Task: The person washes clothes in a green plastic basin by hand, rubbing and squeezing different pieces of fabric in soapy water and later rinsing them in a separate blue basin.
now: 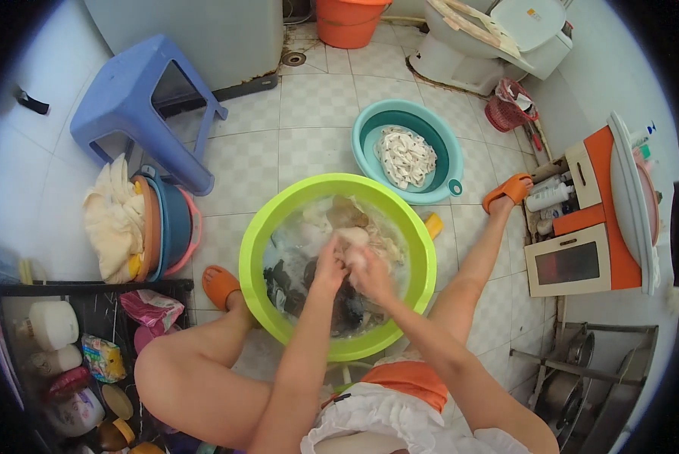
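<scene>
Between my legs on the floor stands a lime-green plastic basin (251,267) holding soapy water and soaking clothes, dark pieces (348,309) nearer me and light and brown ones (345,213) at the far side. Over its middle, my left hand (331,264) and my right hand (369,271) are close together, both closed on a light-coloured, sudsy cloth (353,237). My right hand is blurred. Just beyond, a teal basin (456,164) holds a bunched white cloth with dark spots (406,156).
A blue plastic stool (129,96) and stacked basins with cream cloth (112,221) stand left. A yellow object (433,226) lies by the green basin. An orange bucket (351,22), toilet (459,57) and red wastebasket (507,110) are farther off; a cabinet (569,264) is at right.
</scene>
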A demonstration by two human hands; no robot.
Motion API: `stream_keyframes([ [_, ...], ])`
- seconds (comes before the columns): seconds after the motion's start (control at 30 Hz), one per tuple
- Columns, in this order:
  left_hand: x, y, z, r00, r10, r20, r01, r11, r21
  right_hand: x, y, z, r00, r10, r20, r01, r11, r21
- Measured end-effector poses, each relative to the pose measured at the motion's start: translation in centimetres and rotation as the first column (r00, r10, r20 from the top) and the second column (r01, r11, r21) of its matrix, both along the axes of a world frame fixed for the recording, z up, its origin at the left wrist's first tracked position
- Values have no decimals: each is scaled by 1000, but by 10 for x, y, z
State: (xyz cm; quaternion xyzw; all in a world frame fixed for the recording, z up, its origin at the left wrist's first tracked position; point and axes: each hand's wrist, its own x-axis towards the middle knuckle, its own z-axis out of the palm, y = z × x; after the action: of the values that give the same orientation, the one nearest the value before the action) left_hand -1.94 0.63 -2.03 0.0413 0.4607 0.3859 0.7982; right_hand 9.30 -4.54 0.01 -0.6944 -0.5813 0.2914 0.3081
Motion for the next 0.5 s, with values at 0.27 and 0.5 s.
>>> stream_keyframes([
  [0.27, 21, -28, -19, 961, -41, 273, 51, 998, -28, -15, -12, 29, 974, 150, 171, -203, 915, 349],
  [0.5, 31, -31, -20, 998, -19, 58, 20, 1000, -4, -19, -20, 37, 970, 193, 145, -239, 854, 462],
])
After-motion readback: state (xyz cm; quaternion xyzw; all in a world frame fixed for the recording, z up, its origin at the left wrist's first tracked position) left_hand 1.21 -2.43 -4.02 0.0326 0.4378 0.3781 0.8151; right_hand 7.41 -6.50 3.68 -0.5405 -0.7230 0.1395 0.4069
